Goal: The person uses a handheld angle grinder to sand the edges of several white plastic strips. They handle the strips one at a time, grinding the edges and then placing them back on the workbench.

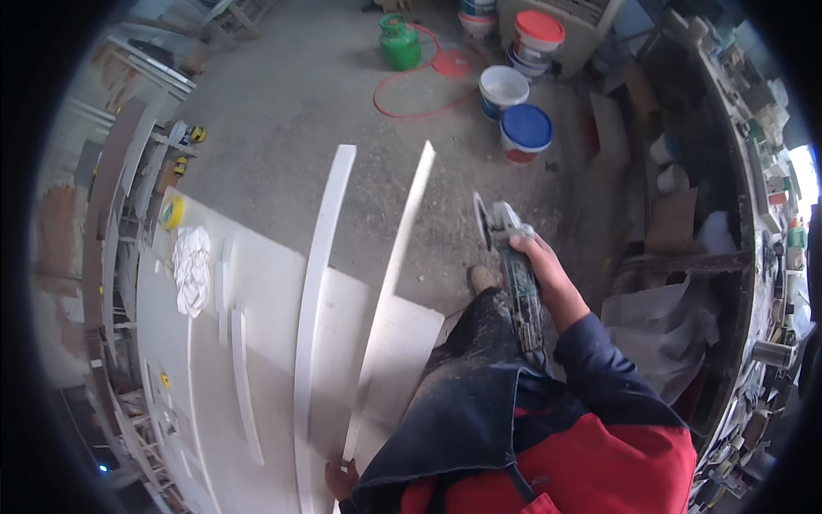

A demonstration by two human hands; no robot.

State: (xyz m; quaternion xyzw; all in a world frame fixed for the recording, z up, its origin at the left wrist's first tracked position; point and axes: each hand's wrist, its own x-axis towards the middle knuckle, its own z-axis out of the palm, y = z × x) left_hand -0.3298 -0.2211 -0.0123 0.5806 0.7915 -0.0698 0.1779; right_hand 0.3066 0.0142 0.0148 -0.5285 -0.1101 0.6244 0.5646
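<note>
My right hand [533, 247] is wrapped round the front of an angle grinder [520, 291], holding it beside my right leg. The grinder's disc [481, 221] points away from me, apart from the strips. Low in the view, my left hand [341, 480] is closed on the near part of a long, narrow white strip [390, 283]. This strip slants across the pale worktable [411, 338], its far end jutting past the edge over the floor. Left of it lies a second, wider white strip [318, 283], also overhanging the table.
Shorter white strips [244, 377], a crumpled white cloth [192, 270] and a yellow tape roll [172, 212] lie on the table's left. A green gas cylinder [399, 41], a red hose [402, 115] and several buckets [526, 130] stand beyond. Cluttered shelving [745, 283] runs along the right.
</note>
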